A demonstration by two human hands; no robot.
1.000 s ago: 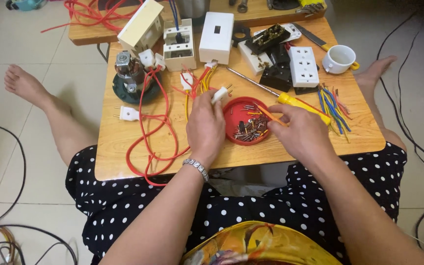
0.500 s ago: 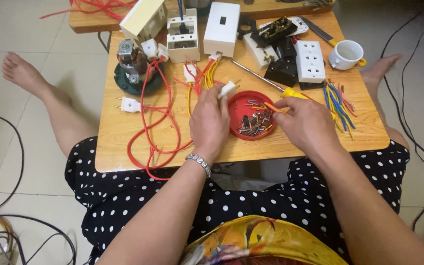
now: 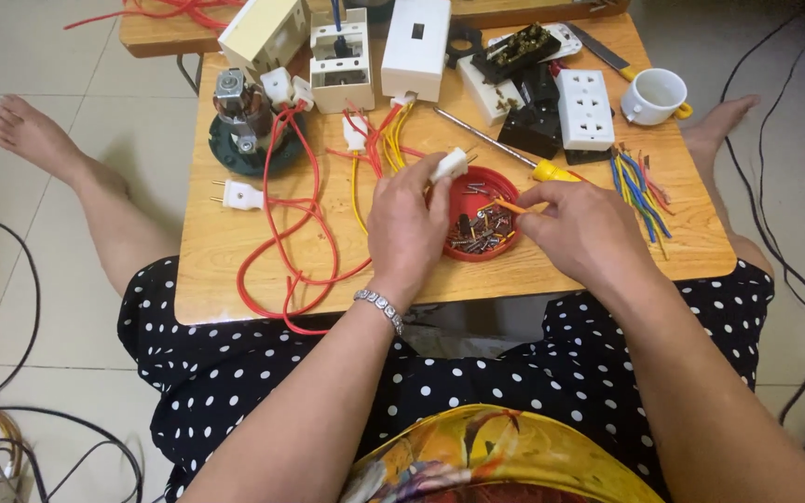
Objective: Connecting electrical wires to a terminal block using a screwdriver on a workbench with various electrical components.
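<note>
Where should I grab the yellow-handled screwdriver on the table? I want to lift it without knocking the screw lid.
Grip the yellow handle, coming from above on the side toward the white socket strip. The screwdriver lies flat, its thin shaft pointing up-left, and the handle is its thick end. The red lid of screws and the right hand crowd the near side.

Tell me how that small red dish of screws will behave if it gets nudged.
The red dish looks shallow and thin, so it would probably slide easily on the smooth wooden table. The loose screws would likely shift and rattle. With its low, wide shape, tipping seems unlikely.
</note>
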